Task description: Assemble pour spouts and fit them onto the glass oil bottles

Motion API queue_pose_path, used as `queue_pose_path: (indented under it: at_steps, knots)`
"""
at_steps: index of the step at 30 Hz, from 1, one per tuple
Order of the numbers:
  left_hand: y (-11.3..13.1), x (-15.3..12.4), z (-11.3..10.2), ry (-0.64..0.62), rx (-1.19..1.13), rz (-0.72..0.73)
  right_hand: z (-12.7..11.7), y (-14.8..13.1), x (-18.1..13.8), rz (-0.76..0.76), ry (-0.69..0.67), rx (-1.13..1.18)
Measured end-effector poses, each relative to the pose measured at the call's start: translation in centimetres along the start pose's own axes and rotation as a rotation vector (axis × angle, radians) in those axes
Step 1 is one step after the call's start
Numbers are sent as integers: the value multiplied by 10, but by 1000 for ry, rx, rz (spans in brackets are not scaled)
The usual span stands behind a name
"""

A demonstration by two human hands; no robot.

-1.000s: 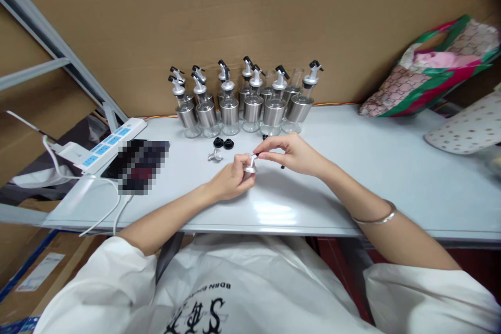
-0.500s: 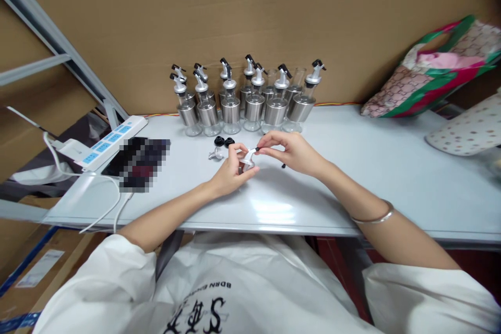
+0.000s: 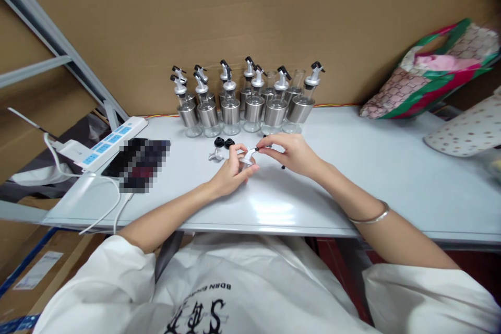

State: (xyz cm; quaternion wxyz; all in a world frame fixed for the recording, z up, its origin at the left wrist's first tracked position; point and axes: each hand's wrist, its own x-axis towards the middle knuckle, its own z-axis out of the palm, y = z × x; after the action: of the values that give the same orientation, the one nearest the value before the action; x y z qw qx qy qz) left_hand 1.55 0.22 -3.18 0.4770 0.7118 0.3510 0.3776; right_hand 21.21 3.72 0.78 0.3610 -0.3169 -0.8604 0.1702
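Note:
My left hand (image 3: 230, 173) is closed around a small silver pourer spout (image 3: 248, 156), held just above the pale table (image 3: 352, 182). My right hand (image 3: 291, 152) pinches a tiny black part at the spout's tip. Just beyond the hands lie a loose silver spout (image 3: 215, 155), two black rubber stoppers (image 3: 224, 142) and a small black piece (image 3: 283, 167). Behind them stand several glass and steel oil bottles (image 3: 246, 107) with pourer tops, in a cluster against the cardboard wall.
A white power strip (image 3: 105, 142) with cables and a blurred dark phone (image 3: 139, 162) lie at the left. A colourful woven bag (image 3: 430, 70) and a dotted cloth item (image 3: 467, 128) sit at the right. Cardboard (image 3: 250, 10) backs the table.
Both hands stayed together over the spout. The spout has tilted up a little and my right fingers have shifted onto its tip.

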Motion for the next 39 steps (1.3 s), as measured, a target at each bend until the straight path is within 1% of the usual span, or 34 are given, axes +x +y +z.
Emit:
queue_pose_path:
  at_steps: [4,12,17,21,23,27,29,33,39]
  knots:
    - [1,-1,0,-15,19,2,2,2,-1,-20,15,11]
    - [-3,-1,0,-59,78,-14,2,0,-1,36,16,109]
    - [-5,-2,-1,-58,99,-21,1,-1,0,88,-24,169]
    - [-5,-2,-1,-43,111,-31,1,-1,1,170,-29,265]
    - [-4,-2,-1,-38,102,-22,2,-2,2,257,-35,400]
    - [-2,-1,0,-41,55,28,5,-4,4,466,-74,758]
    - [-2,-1,0,-32,63,39,7,-5,4,526,-75,838]
    - [-2,-1,-1,3,119,54,8,-8,4,560,-75,905]
    - [-2,-1,-2,16,174,66,8,-11,4,538,-92,872]
